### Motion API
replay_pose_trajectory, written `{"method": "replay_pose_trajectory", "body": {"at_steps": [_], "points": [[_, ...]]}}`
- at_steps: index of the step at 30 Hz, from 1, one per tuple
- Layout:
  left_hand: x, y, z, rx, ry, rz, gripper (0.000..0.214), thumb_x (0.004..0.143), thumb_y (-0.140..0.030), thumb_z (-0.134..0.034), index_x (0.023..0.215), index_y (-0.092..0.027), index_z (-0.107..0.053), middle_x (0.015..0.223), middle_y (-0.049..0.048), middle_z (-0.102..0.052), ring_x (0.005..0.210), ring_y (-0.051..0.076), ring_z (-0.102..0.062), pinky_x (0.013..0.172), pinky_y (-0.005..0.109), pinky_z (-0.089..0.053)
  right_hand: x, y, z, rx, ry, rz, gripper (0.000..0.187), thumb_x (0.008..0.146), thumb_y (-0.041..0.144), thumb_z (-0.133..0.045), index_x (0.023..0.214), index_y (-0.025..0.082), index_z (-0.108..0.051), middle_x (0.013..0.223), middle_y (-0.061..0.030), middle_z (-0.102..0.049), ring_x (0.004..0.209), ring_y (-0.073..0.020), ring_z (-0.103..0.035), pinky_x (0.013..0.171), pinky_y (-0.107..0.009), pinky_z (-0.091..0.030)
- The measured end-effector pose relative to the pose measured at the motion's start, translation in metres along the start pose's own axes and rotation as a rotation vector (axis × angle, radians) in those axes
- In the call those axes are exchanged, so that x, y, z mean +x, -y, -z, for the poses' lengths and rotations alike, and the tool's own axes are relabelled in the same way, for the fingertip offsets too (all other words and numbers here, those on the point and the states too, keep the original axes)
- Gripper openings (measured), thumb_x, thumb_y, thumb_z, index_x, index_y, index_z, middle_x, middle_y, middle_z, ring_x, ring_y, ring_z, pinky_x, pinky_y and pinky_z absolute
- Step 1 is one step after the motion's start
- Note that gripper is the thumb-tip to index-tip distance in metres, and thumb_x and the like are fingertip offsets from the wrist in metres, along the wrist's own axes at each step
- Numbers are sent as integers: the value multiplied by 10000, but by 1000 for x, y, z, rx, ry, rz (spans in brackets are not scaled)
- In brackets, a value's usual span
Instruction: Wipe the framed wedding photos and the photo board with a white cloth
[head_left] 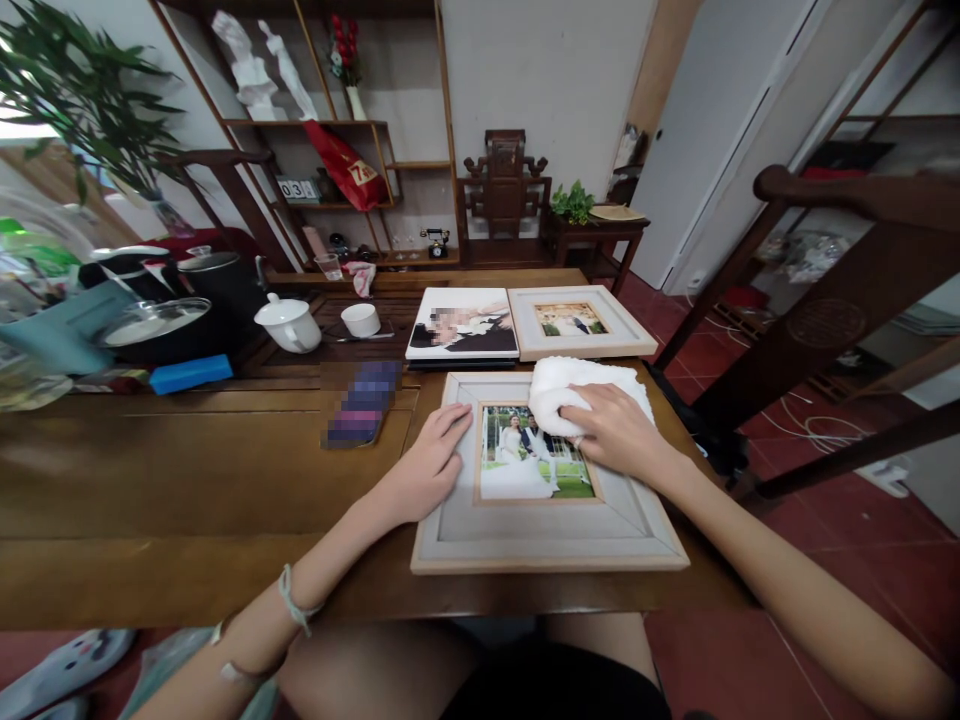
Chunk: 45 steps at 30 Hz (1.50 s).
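Note:
A pale wooden picture frame (551,540) with a wedding photo lies flat on the table before me. My left hand (431,465) rests on its left edge, fingers stretched out over the border. On the upper right of the frame, my right hand (619,425) grips a folded white cloth (592,375) and presses it against the surface. The cloth covers the frame's top right corner and part of the photo. Just behind lie a second pale picture frame (637,335) and, to its left, a photo panel (461,345) with a white background.
On the brown wooden table (187,490) a phone (364,405) lies left of the frame. Farther left are a blue box (191,374), a lidded white teapot (289,325), a white cup (361,319) and a glass-lidded pot (157,325). A dark wooden chair (840,310) stands at the right.

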<state>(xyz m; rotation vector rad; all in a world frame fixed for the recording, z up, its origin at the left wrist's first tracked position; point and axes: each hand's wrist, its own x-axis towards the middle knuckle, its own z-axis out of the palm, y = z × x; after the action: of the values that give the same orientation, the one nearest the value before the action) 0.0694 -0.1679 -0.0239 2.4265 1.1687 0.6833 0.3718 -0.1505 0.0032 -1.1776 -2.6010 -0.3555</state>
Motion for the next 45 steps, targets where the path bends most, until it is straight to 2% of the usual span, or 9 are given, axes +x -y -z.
{"method": "replay_pose_trajectory", "body": {"at_steps": [7,13,20,22,28,30,35,39,45], "points": [[-3,-17,-3,126,48,39,571,892,-156,-378,1453,-58,-340,1526,162,-326,1425,296,-249,1180,502,-236,-2,3,2,-96,-59,26,303,725,82,-557,988,179,-673,1217,-171,-604,1039,-307,-557,877,-434,-399],[6,-9,7,45,53,-16,574,837,-100,-392,1407,-142,-445,1469,109,-431,1376,269,-351,1175,485,-267,-2,3,3,-109,-41,10,283,726,91,-555,967,188,-667,1127,-145,-632,986,-287,-563,834,-405,-408],[8,-7,8,37,65,-2,603,820,-84,-388,1418,-151,-427,1480,94,-419,1381,253,-353,1181,454,-268,-1,4,1,-103,-79,27,289,709,70,-544,945,180,-669,1135,-152,-638,990,-289,-575,836,-414,-430],[7,-8,6,47,70,6,594,828,-87,-378,1419,-133,-421,1482,104,-413,1386,250,-345,1183,450,-263,-2,-2,4,-133,-141,36,271,721,66,-538,924,188,-670,1103,-136,-656,961,-276,-590,815,-406,-449],[6,-10,2,40,38,-7,554,868,-110,-371,1419,-132,-413,1483,115,-408,1390,253,-331,1179,463,-262,4,-29,20,-254,-520,38,187,792,64,-527,792,207,-648,1135,-110,-659,1040,-244,-593,821,-378,-479],[5,-10,3,32,33,-7,530,889,-132,-368,1417,-134,-416,1481,116,-411,1388,252,-336,1179,461,-265,10,-29,18,-243,-439,71,186,784,58,-538,813,201,-653,1177,-118,-645,1112,-262,-566,884,-408,-460],[5,-11,4,21,37,-7,485,930,-179,-342,1402,-110,-429,1470,131,-421,1380,250,-347,1181,450,-263,21,-11,-4,-67,-40,3,285,731,95,-590,999,162,-661,1318,-167,-559,1230,-330,-484,967,-474,-394],[6,-12,3,44,40,15,493,933,-189,-334,1408,-78,-402,1482,156,-395,1389,260,-327,1177,475,-260,21,-2,-3,-38,86,-23,326,762,115,-564,1072,161,-650,1344,-188,-530,1248,-343,-467,959,-482,-380],[3,-9,-3,62,9,54,515,925,-188,-340,1418,-41,-365,1513,179,-328,1416,264,-275,1193,461,-228,2,30,25,-4,215,86,306,759,116,-561,1045,163,-661,1341,-204,-522,1249,-368,-466,953,-496,-377]]}}
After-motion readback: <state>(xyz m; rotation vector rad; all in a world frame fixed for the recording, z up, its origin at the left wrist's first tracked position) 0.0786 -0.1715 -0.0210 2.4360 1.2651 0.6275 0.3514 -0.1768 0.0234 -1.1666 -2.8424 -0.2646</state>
